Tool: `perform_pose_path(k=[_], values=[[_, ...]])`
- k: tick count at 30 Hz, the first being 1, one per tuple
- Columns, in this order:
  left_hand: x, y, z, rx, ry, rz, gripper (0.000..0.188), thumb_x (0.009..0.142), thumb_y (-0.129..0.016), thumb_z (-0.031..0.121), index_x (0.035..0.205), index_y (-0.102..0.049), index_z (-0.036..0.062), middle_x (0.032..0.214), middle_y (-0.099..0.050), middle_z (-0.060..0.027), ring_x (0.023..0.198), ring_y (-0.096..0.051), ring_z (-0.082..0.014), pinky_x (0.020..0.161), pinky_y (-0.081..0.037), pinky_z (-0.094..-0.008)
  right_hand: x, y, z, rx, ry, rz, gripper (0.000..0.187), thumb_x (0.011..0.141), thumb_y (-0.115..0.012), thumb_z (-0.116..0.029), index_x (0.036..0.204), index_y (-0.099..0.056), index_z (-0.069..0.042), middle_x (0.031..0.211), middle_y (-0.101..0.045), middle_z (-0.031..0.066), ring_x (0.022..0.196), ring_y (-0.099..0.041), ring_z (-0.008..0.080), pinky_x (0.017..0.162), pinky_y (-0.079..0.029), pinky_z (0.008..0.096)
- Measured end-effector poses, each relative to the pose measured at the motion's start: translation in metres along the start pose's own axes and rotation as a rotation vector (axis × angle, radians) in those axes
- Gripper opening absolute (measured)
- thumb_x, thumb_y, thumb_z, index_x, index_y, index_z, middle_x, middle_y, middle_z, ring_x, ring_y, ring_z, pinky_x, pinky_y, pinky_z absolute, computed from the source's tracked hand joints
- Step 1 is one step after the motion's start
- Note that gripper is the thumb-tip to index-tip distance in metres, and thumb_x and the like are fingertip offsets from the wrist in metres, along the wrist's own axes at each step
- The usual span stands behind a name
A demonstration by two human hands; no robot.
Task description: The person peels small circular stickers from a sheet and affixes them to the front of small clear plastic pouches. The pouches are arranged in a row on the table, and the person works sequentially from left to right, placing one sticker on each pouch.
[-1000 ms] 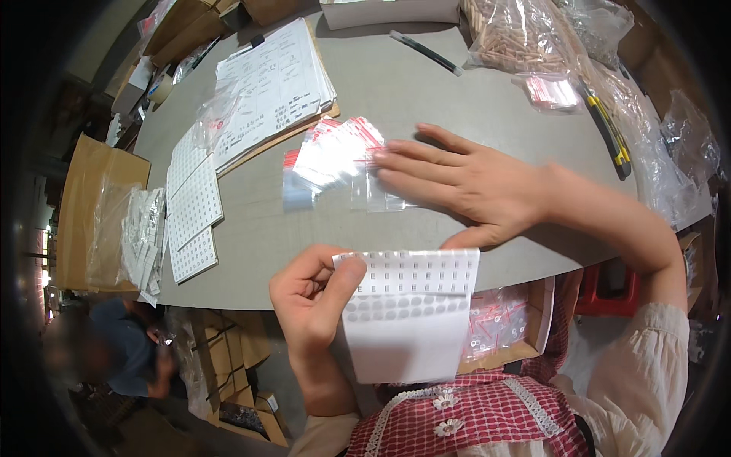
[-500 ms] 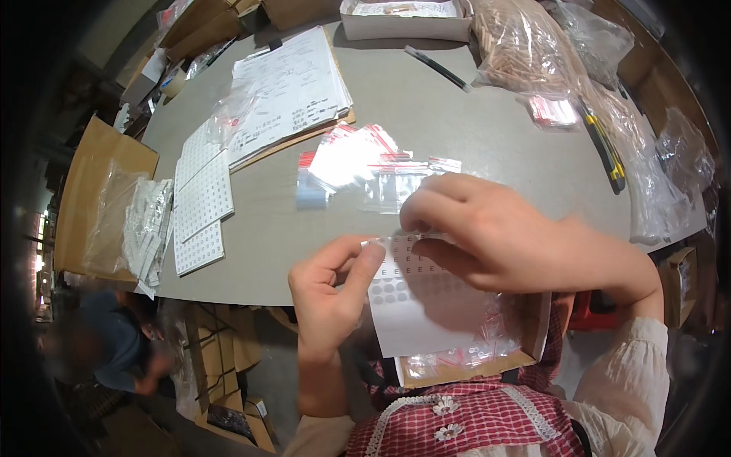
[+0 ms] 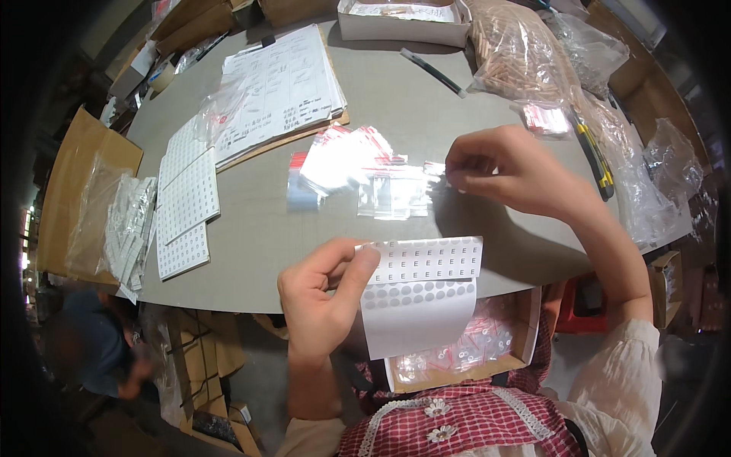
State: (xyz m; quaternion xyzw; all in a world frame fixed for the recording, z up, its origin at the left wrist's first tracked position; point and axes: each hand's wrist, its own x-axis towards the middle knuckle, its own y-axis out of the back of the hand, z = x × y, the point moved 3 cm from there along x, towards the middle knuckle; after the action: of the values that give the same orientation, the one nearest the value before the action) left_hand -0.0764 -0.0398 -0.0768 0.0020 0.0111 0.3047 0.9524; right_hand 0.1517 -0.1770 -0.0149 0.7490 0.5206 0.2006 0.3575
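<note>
My left hand [image 3: 324,293] pinches the left edge of a sheet of small round stickers [image 3: 426,261], thumb on top. Printed stickers fill its upper rows; below, the backing shows bare grey circles and a blank white part. Over the table, my right hand [image 3: 495,164] has its fingertips pressed together at the right edge of some small clear zip bags [image 3: 392,196]. What they hold is too small to make out. Left of these bags lies a glare-washed pile of red-edged zip bags [image 3: 343,156]. Under the sheet, an open cardboard box [image 3: 525,346] holds bagged small pieces.
More sticker sheets [image 3: 186,198] and a stack of written papers [image 3: 282,99] lie leftward. A black pen [image 3: 434,72], a white box [image 3: 403,29] and a bag of wooden sticks [image 3: 518,53] are at the back. A yellow-black cutter [image 3: 594,160] lies right. Another person [image 3: 99,343] is at lower left.
My right hand has left the sticker sheet and moved up and right to the edge of the clear zip bags. My left hand still holds the sheet.
</note>
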Motion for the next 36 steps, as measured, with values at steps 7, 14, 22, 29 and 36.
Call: perform_pose_path(k=[7, 14, 22, 29, 36], values=[[0.000, -0.001, 0.006, -0.039, -0.011, 0.013, 0.014, 0.094, -0.069, 0.004, 0.100, -0.071, -0.0081, 0.076, -0.071, -0.0043, 0.071, -0.061, -0.0037, 0.062, -0.046, -0.0187, 0.009, -0.021, -0.005, -0.442, 0.205, 0.115, 0.014, 0.085, -0.066, -0.013, 0.089, -0.064, 0.000, 0.084, -0.068, 0.0200, 0.082, -0.067, 0.0409, 0.074, -0.053, 0.0486], [0.001, 0.000, 0.008, -0.018, 0.010, -0.016, 0.016, 0.096, -0.067, 0.004, 0.105, -0.071, -0.0085, 0.083, -0.074, -0.0082, 0.076, -0.066, -0.0069, 0.066, -0.051, -0.0207, 0.019, -0.014, -0.021, -0.290, 0.246, 0.084, 0.013, 0.085, -0.066, -0.009, 0.093, -0.063, 0.001, 0.084, -0.067, 0.0202, 0.085, -0.067, 0.0394, 0.075, -0.052, 0.0485], [0.005, 0.000, 0.007, -0.079, 0.006, -0.112, 0.018, 0.100, -0.060, 0.003, 0.111, -0.070, -0.0076, 0.089, -0.075, -0.0084, 0.081, -0.067, -0.0075, 0.068, -0.052, -0.0220, 0.021, -0.048, -0.024, -0.594, 0.442, 0.229, 0.019, 0.080, -0.062, -0.004, 0.097, -0.056, 0.000, 0.091, -0.067, 0.0172, 0.083, -0.066, 0.0374, 0.077, -0.054, 0.0444], [0.005, 0.003, 0.000, 0.029, 0.033, -0.024, 0.012, 0.097, -0.067, 0.009, 0.097, -0.068, -0.0035, 0.071, -0.070, -0.0025, 0.067, -0.058, -0.0020, 0.059, -0.047, -0.0208, 0.008, -0.019, -0.053, -0.340, 0.336, 0.082, 0.020, 0.084, -0.067, -0.007, 0.100, -0.059, 0.001, 0.089, -0.066, 0.0189, 0.087, -0.065, 0.0395, 0.077, -0.053, 0.0458], [0.006, 0.002, 0.000, -0.013, 0.006, -0.022, 0.012, 0.096, -0.069, 0.010, 0.094, -0.067, -0.0015, 0.066, -0.066, 0.0007, 0.061, -0.051, -0.0003, 0.054, -0.041, -0.0212, -0.006, -0.044, -0.074, -0.328, 0.469, 0.033, 0.021, 0.079, -0.069, -0.007, 0.093, -0.056, 0.002, 0.088, -0.060, 0.0175, 0.088, -0.063, 0.0367, 0.074, -0.054, 0.0432]])
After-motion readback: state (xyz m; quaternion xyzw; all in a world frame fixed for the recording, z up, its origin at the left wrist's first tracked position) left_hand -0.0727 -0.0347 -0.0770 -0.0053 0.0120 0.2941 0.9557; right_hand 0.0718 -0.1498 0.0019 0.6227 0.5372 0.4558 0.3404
